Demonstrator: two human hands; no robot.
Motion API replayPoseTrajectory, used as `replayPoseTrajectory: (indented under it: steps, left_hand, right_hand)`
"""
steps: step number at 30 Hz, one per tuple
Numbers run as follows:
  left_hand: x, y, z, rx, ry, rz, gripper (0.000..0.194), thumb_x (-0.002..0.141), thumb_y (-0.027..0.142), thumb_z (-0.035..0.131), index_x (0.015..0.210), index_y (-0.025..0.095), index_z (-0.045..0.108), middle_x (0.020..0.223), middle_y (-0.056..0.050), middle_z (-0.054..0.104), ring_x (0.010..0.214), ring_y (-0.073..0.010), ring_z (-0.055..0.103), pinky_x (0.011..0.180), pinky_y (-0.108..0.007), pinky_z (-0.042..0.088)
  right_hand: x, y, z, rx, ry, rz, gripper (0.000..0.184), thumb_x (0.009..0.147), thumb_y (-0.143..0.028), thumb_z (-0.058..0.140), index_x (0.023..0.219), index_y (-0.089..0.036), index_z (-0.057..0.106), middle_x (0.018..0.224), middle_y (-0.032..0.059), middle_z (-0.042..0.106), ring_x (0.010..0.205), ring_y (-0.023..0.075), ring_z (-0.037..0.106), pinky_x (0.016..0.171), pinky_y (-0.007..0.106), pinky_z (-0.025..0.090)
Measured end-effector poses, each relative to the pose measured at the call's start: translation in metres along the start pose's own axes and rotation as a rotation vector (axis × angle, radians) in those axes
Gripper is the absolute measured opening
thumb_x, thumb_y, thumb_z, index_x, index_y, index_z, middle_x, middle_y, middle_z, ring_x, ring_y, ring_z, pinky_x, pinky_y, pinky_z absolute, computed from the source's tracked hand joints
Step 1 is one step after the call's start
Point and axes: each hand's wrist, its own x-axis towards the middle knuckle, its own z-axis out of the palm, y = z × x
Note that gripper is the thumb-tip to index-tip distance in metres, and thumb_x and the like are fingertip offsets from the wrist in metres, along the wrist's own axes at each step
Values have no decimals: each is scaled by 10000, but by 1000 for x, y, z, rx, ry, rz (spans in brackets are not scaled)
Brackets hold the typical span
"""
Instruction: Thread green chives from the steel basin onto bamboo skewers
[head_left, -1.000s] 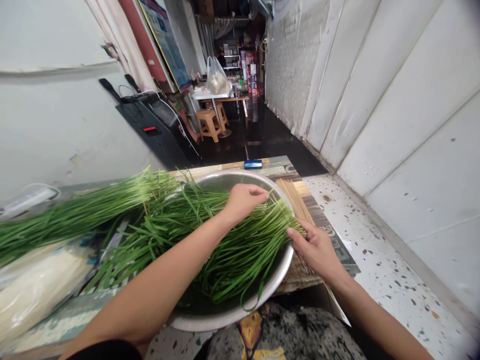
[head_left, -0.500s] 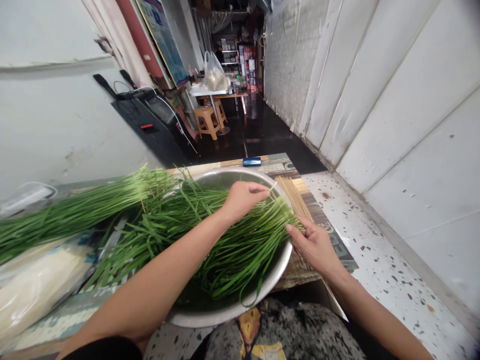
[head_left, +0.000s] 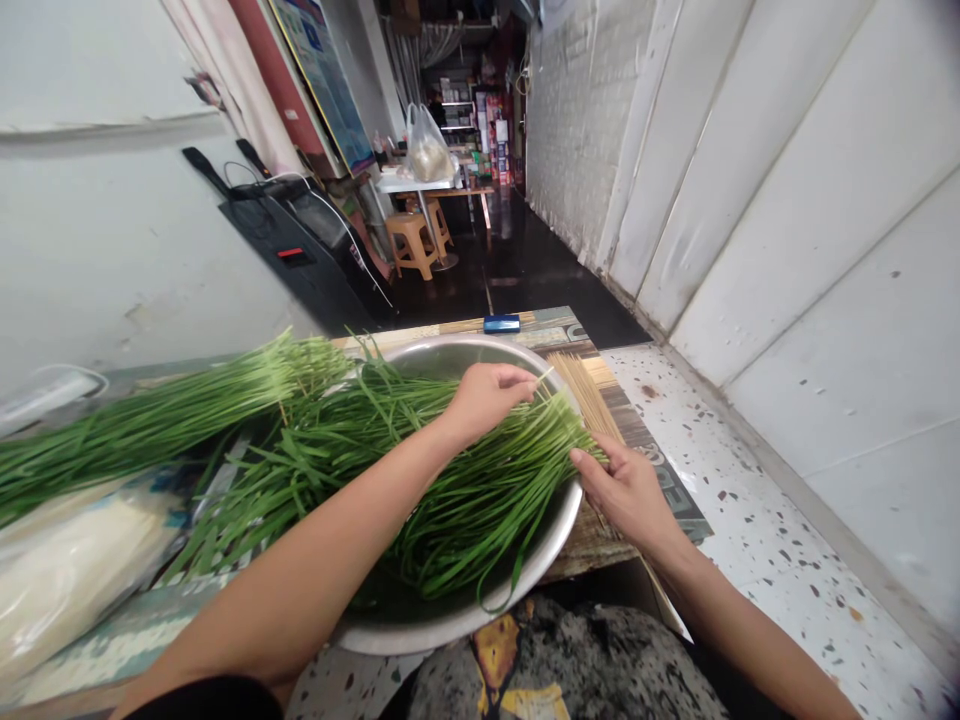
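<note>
A wide metal basin (head_left: 551, 555) holds a heap of long garlic chives (head_left: 480, 500), their pale stem ends gathered toward its right rim. Over the heap, my left hand (head_left: 491, 398) is closed in a pinch on a thin pale chive stem that sticks out past the fingertips. My right hand (head_left: 626, 490) is at the right rim, thumb and fingers closed around stem ends of the chives; what lies inside its grip is partly hidden. Thin bamboo skewers (head_left: 583, 388) lie beside the basin, running partly beneath my right hand.
Another chive bundle (head_left: 172, 410) lies left of the basin, above a clear plastic bag (head_left: 82, 570) with pale contents. A blue box (head_left: 502, 324) sits at the table's far edge (head_left: 551, 320). Brown stools (head_left: 411, 245) stand farther off; a white wall (head_left: 787, 200) runs along the right.
Almost nothing differs. The whole view has shifted very slightly; both hands keep their places at the chives.
</note>
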Motion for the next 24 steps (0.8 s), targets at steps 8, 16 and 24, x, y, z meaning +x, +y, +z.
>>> replayPoseTrajectory:
  steps: [8,16,24]
  left_hand:
    - [1,-3,-1,24,-42,43,208,771,307,600,812,139,716,766,-50,703,747,-156,629,764,-282,476]
    - [2,-5,-1,-20,-51,19,217,781,296,582,853,132,705,757,-47,697,688,-141,601,703,-268,466]
    - [2,-5,-1,-21,-62,20,220,780,297,581,856,132,705,773,-46,701,708,-143,606,738,-273,467]
  right_hand:
    - [0,-1,0,-4,7,-18,434,832,-429,536,1142,-136,619,437,-66,415,392,73,323,383,208,308]
    - [-1,0,0,-4,11,-7,439,833,-420,540,1155,-130,609,490,-53,458,411,60,309,385,196,290]
    - [0,-2,0,23,8,40,488,808,-451,552,1173,-132,603,499,-44,497,409,71,316,415,220,326]
